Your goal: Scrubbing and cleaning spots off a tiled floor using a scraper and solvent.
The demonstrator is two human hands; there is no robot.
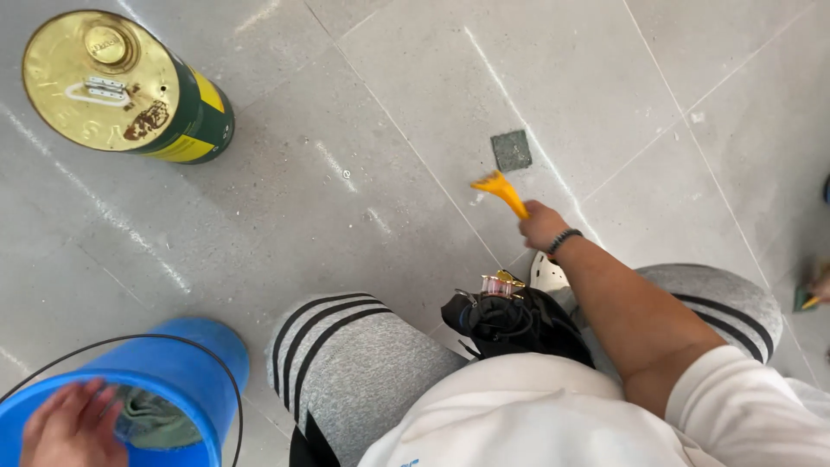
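Observation:
My right hand (542, 225) grips a yellow plastic scraper (500, 190), its blade pressed toward the grey tiled floor (346, 173) beside a grout line. A small dark grey square pad (511, 150) lies just beyond the scraper. My left hand (73, 424) reaches inside a blue bucket (181, 367) at the lower left, fingers spread over a grey-green cloth (151, 419) in the bucket. I am crouched, with grey striped trousers and a black pouch (510, 324) at my waist.
A gold-topped cylindrical metal can (121, 82) with green and yellow sides stands on the tiles at the upper left. At the right edge, another person's hand (817, 290) holds a small tool. White smears streak the floor.

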